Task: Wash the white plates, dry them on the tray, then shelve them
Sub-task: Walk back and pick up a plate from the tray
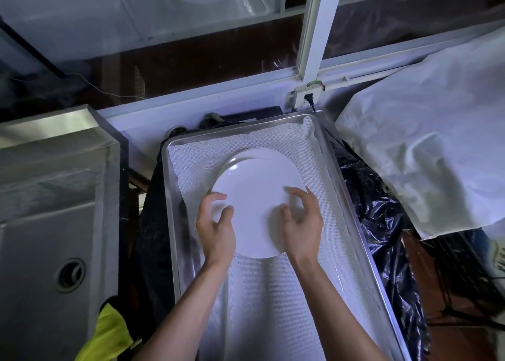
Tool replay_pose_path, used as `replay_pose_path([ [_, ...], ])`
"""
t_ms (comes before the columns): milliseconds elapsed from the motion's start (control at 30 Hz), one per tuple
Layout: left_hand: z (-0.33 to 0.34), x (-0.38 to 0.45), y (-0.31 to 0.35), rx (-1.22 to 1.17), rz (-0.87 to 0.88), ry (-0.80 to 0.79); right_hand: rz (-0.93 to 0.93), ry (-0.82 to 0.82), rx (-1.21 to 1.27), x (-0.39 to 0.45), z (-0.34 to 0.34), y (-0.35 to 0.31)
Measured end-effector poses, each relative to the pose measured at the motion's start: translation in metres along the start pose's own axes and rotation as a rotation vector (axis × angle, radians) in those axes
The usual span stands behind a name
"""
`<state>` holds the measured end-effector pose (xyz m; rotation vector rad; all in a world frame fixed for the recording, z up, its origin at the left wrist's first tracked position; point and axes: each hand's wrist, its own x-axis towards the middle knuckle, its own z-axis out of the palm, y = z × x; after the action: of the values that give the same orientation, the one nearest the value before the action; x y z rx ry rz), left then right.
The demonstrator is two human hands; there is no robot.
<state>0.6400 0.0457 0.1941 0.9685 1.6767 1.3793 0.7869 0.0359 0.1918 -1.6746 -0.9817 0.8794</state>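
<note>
A white plate (257,185) lies on top of another white plate (270,153), whose rim shows just behind it. Both rest on a white mesh liner (273,292) inside a metal tray (344,185). My left hand (216,226) is at the top plate's left edge, with its curved fingertips and thumb touching the upper surface. My right hand (303,224) is over the plate's right near part, fingers spread and arched, the tips on or just above it. Neither hand wraps round the rim.
A steel sink (41,251) with a drain (70,274) is to the left. Black plastic sheeting (382,237) lines the tray's right side. A bulky white covered object (437,142) stands at the right. A yellow cloth (109,333) hangs at the lower left. A window frame (319,32) rises behind.
</note>
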Motion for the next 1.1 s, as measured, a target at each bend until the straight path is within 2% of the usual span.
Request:
replay_pose_path([
  [300, -0.006, -0.011, 0.004, 0.016, 0.011, -0.01, 0.024, 0.006, -0.013, -0.011, -0.004, -0.003],
  [500, -0.013, -0.029, -0.005, -0.013, -0.052, 0.01, -0.015, -0.008, -0.087, -0.022, -0.01, 0.001],
  [867, -0.023, -0.043, -0.003, 0.108, -0.129, -0.05, -0.019, -0.065, -0.232, -0.036, -0.025, 0.007],
  [1100, -0.034, -0.044, 0.002, 0.13, -0.171, -0.109, 0.07, -0.039, -0.156, -0.063, -0.027, 0.005],
])
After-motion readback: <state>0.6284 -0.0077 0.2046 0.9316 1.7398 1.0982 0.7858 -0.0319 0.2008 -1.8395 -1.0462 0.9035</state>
